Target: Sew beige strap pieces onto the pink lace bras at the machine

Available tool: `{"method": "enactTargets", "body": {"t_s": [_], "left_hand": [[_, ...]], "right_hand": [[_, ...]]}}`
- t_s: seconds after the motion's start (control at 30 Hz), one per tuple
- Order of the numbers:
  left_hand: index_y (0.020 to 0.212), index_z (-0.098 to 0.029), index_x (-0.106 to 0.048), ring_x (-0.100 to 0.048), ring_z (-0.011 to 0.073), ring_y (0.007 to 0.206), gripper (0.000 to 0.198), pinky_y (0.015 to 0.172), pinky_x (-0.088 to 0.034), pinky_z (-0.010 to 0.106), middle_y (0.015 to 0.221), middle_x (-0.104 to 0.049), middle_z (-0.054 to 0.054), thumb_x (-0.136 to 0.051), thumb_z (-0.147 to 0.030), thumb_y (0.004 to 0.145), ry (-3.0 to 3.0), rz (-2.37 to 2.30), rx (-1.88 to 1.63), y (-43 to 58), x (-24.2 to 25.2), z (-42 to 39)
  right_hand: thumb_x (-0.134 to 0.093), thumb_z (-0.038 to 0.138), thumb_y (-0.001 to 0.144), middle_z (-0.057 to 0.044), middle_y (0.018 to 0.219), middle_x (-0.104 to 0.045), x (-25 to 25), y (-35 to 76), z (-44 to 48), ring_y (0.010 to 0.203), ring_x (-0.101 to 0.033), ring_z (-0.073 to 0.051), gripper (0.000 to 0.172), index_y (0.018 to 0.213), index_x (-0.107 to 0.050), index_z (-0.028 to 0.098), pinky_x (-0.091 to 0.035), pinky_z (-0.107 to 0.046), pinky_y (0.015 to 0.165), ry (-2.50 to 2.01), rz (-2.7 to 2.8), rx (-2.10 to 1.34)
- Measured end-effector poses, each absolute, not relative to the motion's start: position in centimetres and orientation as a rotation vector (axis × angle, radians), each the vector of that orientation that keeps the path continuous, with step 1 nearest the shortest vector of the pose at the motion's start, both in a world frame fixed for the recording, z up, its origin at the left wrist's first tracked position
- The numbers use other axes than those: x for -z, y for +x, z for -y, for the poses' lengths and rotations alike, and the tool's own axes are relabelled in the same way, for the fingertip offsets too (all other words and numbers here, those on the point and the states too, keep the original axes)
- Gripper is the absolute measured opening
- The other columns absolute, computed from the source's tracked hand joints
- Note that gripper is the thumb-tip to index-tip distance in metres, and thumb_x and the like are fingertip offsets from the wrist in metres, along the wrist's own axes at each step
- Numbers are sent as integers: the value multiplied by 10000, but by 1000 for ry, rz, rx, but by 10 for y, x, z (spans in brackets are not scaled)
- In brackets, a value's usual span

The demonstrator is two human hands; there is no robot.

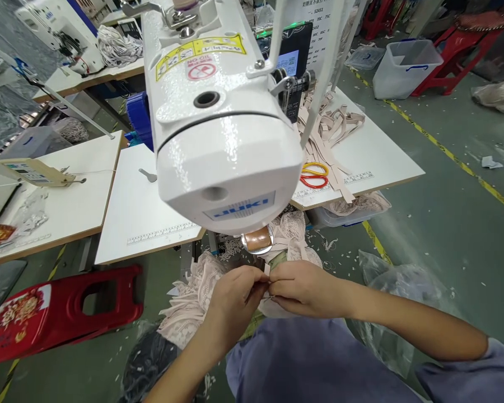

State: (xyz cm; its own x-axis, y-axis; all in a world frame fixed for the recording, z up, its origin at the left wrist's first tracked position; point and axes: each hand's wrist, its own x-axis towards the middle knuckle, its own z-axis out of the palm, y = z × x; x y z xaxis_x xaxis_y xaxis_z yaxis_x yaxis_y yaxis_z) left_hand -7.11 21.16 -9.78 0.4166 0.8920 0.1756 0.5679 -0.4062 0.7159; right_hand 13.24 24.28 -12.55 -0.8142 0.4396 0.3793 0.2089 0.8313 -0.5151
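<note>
My left hand [237, 296] and my right hand [300, 288] meet just below the white sewing machine head [229, 162]. Both have their fingers pinched together on a small pale strip [267, 270] between them. Its lower part is hidden by the fingers. Pale pink lace fabric [197, 302] hangs in a bunch to the left of my left hand. More of this lace cloth [292, 232] lies behind my hands, beside a round metal part with a brown surface [258, 240].
Red and yellow scissors [314, 182] and beige straps [331, 131] lie on the right tabletop [386, 159]. At the left are a white table [134, 207] and a red stool [67, 308]. Plastic bags [407, 285] lie on the floor at the right.
</note>
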Motion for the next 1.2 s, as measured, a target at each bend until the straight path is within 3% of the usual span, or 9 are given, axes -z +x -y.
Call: {"method": "enactTargets", "body": {"t_s": [0.1,0.2,0.33,0.43,0.57,0.73,0.93,1.07,1.2], "left_hand": [[785,-197,-596,-599,173,710,146,648,-448,272,760,-648,19,-514,-135,890,1978,-1345,-568,-68,93,-218],[724,-203,-534,-548,167,694,120,636,-437,272,748,-588,11,-517,-167,837,1739,-1353,-526,-63,95,-226],[776,-201,-515,-572,152,730,105,663,-480,263,821,-610,14,-554,-276,839,1192,-1193,-812,-48,114,-223],[889,-192,-585,-625,163,816,124,743,-511,280,901,-662,36,-561,-313,886,1016,-1155,-1073,-39,128,-211],[879,-193,-671,-633,155,769,127,704,-497,260,823,-677,29,-574,-260,925,1398,-1302,-1112,-42,128,-203],[787,-199,-631,-596,119,640,174,596,-460,220,708,-646,-7,-539,-173,933,1820,-1373,-1192,-46,121,-207],[885,-195,-674,-663,146,754,167,664,-523,242,824,-701,31,-523,-177,953,1748,-1393,-1194,-44,127,-208],[892,-192,-671,-668,136,721,149,638,-521,226,796,-705,20,-538,-192,958,1843,-1480,-1204,-50,124,-209],[953,-197,-682,-706,144,727,117,670,-556,229,818,-749,31,-569,-169,947,2193,-1352,-1241,-56,109,-210]], "right_hand": [[-406,192,987,-67,741,-631,132,128,-239,698,-543,-172,295,807,-636,152,-430,-295,623,-549,2503,-532],[-407,213,986,-41,705,-613,135,125,-237,661,-538,-151,302,773,-618,173,-426,-271,602,-678,2346,-707],[-452,268,985,-32,774,-664,128,123,-237,722,-604,-136,242,870,-651,190,-473,-239,652,-794,2058,-973],[-493,255,970,-29,793,-677,120,125,-235,755,-619,-134,198,859,-647,198,-486,-234,681,-819,2015,-989],[-503,204,951,-7,721,-631,111,128,-233,704,-584,-123,189,802,-620,203,-459,-221,634,-836,2105,-961],[-509,191,943,-6,735,-651,109,127,-232,695,-593,-119,177,833,-646,205,-462,-219,638,-872,2101,-1001],[-559,243,924,-30,881,-735,109,126,-239,807,-674,-143,155,895,-708,217,-496,-232,722,-950,1954,-1119],[-501,297,959,-12,766,-719,101,134,-256,692,-640,-130,240,857,-700,209,-435,-217,623,-1113,2006,-1034],[-513,291,950,-7,739,-703,93,140,-271,685,-615,-139,217,887,-702,205,-386,-234,627,-1168,2190,-1000]]}}
